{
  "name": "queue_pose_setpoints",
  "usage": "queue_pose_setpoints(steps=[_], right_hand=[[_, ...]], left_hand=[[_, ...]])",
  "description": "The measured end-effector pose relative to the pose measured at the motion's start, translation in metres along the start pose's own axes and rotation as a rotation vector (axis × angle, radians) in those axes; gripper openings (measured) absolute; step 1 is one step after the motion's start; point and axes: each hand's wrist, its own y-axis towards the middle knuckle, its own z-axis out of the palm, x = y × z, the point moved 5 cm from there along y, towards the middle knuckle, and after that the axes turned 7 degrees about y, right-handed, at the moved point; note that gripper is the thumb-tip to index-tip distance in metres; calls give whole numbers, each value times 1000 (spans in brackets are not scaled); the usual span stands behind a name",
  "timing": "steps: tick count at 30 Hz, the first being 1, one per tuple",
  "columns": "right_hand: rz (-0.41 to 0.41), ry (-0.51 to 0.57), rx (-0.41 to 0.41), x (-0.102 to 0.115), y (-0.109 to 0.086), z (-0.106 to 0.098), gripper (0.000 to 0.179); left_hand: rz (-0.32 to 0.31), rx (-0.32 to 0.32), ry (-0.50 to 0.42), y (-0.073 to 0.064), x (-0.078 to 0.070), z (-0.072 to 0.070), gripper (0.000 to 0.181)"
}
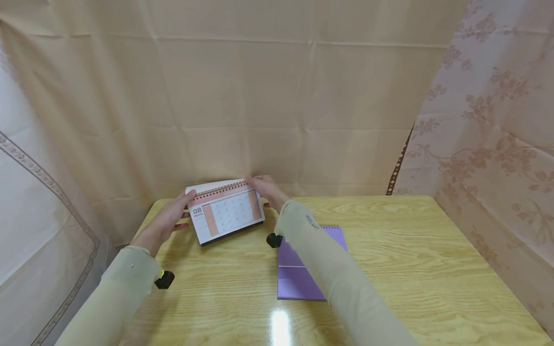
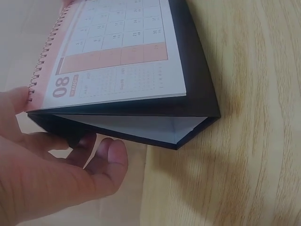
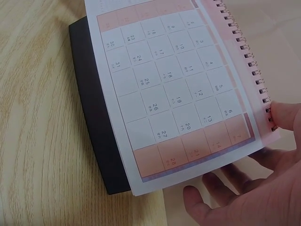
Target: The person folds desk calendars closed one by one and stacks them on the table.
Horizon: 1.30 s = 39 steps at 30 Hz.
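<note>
A desk calendar (image 1: 229,211) showing month 08 stands tent-like on its black base at the table's back left, its spiral binding along the top. My left hand (image 1: 170,218) grips its upper left corner, thumb at the binding and fingers behind. At the upper right corner my right hand (image 1: 269,188) holds it the same way. In the left wrist view the black stand (image 2: 200,70) is seen end-on, hollow inside, with the left hand (image 2: 61,174) beside it. The right wrist view shows the right hand (image 3: 254,188) at the binding's end, fingers behind the pages.
A purple spiral-bound notebook or calendar (image 1: 298,283) lies on the wooden table (image 1: 411,269), partly under my right forearm. A beige curtain (image 1: 281,96) hangs right behind the table's back edge. Patterned cloth (image 1: 497,144) hangs on the right.
</note>
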Motion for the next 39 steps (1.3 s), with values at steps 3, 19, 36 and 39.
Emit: queue_pose_setpoints(steps=[3,19,36,39], right_hand=[[-4,2,-9,1,1,1,61],[-93,-30,-5,7,5,4,54],[-110,-55,-43,8,-1,3,46],[-114,-42,-53,10,-4,4,42]], left_hand=[[8,-1,-4,1,-2,-1,76],[84,-46,1,2,-7,-4,73],[123,-236,-71,-7,-9,-1,68],[145,-279,-102,-10,-9,-2,69]])
